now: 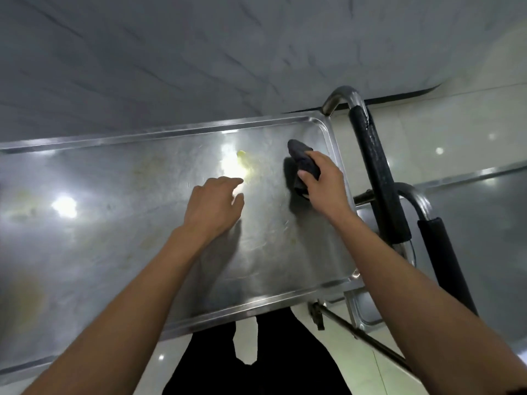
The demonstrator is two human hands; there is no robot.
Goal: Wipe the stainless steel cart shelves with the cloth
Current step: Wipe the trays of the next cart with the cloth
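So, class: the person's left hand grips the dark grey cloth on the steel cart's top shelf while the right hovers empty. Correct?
Not quite. The head view shows the right hand gripping the dark grey cloth on the steel cart's top shelf; the left hand hovers empty.

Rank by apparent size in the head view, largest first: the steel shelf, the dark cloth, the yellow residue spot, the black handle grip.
1. Steel shelf
2. Black handle grip
3. Dark cloth, partly hidden by the right hand
4. Yellow residue spot, blurred by glare

The top shelf (114, 195) is cut off at the left edge. Part of the dark cloth (303, 159) is hidden under the right hand (325, 183). A second cart (470, 212) is cut off at the right.
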